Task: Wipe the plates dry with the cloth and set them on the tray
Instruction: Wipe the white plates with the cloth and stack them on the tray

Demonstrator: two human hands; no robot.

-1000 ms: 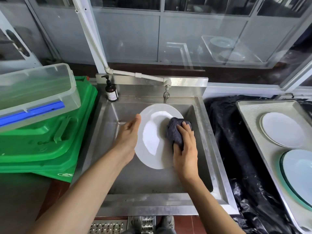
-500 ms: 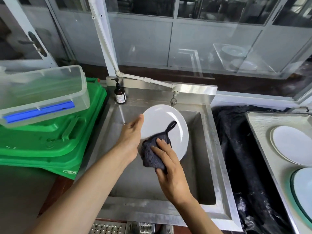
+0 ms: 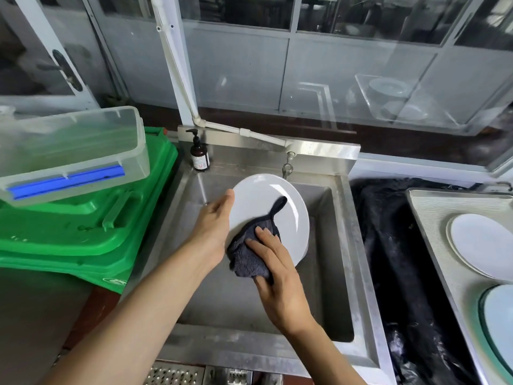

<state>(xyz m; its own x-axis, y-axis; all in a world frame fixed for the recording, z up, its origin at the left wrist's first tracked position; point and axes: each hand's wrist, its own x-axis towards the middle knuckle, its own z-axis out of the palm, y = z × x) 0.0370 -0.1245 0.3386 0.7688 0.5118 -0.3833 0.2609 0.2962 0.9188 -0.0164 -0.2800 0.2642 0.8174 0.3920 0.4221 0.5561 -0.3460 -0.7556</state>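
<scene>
Over the steel sink (image 3: pixel 342 245) a white plate (image 3: pixel 266 201) is held tilted on edge. My left hand (image 3: pixel 213 226) holds the plate by its left rim. My right hand (image 3: pixel 277 276) presses a dark grey cloth (image 3: pixel 249 257) against the plate's lower face, thumb curled under the cloth; the cloth's loop points up across the plate. At the right, a grey tray (image 3: pixel 433 215) carries a white plate (image 3: pixel 483 243) and, nearer me, a teal-rimmed plate (image 3: pixel 499 323) cut off by the frame edge.
A brown soap pump bottle (image 3: pixel 200 155) stands at the sink's back left corner, the tap (image 3: pixel 288 163) behind the plate. Green plastic lids (image 3: pixel 83 226) with a clear box (image 3: pixel 69 154) on top lie left. Black plastic sheeting (image 3: pixel 388 259) lies between sink and tray.
My right hand and the cloth moved from the plate's upper right down to its lower left. The plate tipped to face more rightward. The camera view shifted slightly left.
</scene>
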